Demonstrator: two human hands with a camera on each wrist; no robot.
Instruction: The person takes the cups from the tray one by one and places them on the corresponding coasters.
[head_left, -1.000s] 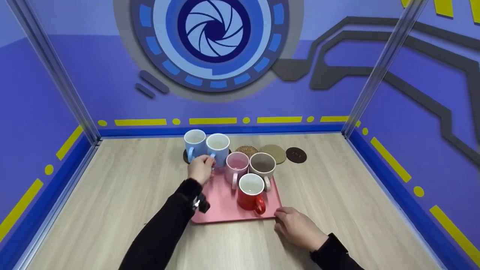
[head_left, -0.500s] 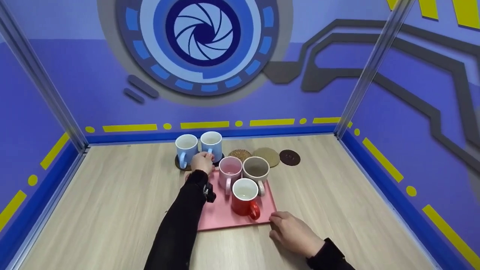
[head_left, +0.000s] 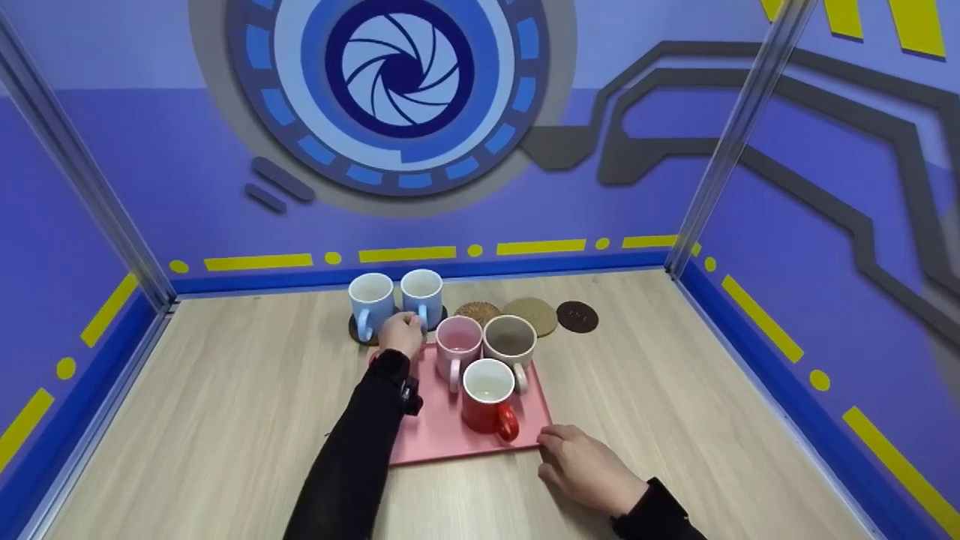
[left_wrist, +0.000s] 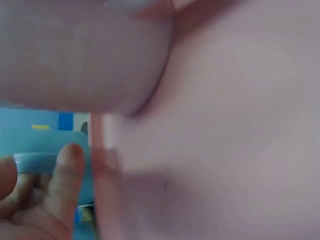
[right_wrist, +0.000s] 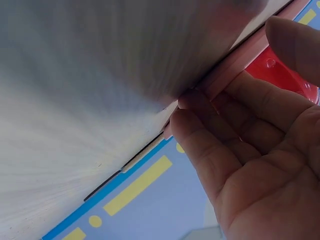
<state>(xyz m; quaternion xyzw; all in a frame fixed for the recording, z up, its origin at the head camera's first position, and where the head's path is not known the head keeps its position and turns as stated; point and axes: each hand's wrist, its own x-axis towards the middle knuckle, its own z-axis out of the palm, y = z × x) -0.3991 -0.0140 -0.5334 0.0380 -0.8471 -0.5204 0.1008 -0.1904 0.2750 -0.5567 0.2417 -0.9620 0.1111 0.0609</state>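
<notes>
A light-blue mug [head_left: 421, 292] stands on a dark coaster at the back, beside another light-blue mug [head_left: 371, 300]. My left hand [head_left: 402, 334] is at the handle [left_wrist: 36, 162] of the mug on the right; in the left wrist view thumb and index finger stand apart at either end of it. A pink tray [head_left: 442, 442] carries a pink mug [head_left: 457, 349], a beige mug [head_left: 511, 345] and a red mug [head_left: 484, 409]. My right hand [head_left: 589, 465] touches the tray's front right corner, fingertips against the rim in the right wrist view.
Behind the tray lie a woven coaster [head_left: 478, 311], a tan coaster [head_left: 534, 315] and a dark brown coaster [head_left: 577, 316]. A dark coaster [head_left: 362, 334] is under the left blue mug. Blue-purple walls [head_left: 480, 195] enclose the wooden table [head_left: 240, 390].
The right-hand blue mug has moved back and right, apart from the other blue mug, onto its coaster. The left hand reached with it, then drew back slightly. The right hand stays at the tray corner.
</notes>
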